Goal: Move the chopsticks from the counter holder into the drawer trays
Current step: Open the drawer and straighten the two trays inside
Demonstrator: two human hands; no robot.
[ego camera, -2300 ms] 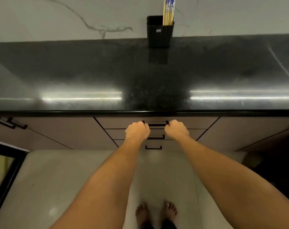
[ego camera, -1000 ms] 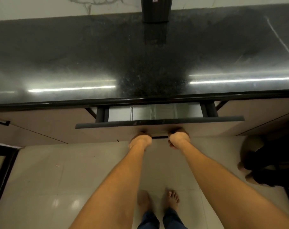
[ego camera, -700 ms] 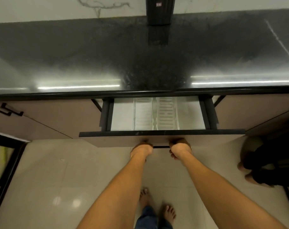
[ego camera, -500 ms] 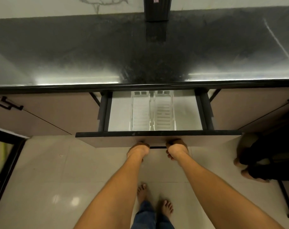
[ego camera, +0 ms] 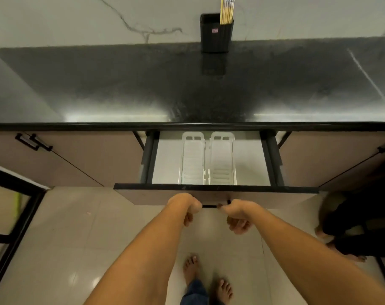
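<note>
I look down at a shiny black counter [ego camera: 143, 84]. At 12 o'clock, right against the white wall, stands a black holder [ego camera: 216, 34]. The chopsticks [ego camera: 226, 9] stick straight up out of its right side. They are yellow, with blue at the top, and they are all in the holder. Under the counter edge, in the middle of my view, the drawer [ego camera: 165, 195] is pulled out wide. Inside it lie two white trays, side by side and touching. The left tray [ego camera: 192, 159] and the right tray [ego camera: 222, 159] both have ribbed bottoms, and both hold nothing. At 6 o'clock from the trays a thin black handle [ego camera: 209, 206] runs across the drawer front. My left hand [ego camera: 185, 208] is curled up at the left end of the handle and hides that end. My right hand [ego camera: 237, 214] is curled up at the right end, with its thumb on the bar. I cannot tell if either hand really holds the bar. Down at 6 o'clock my bare feet [ego camera: 190, 269] stand on the pale floor. At 3 o'clock someone in dark clothes [ego camera: 363, 216] sits low by the cupboard. At 9 o'clock a cupboard door has two black door handles [ego camera: 33, 143].
</note>
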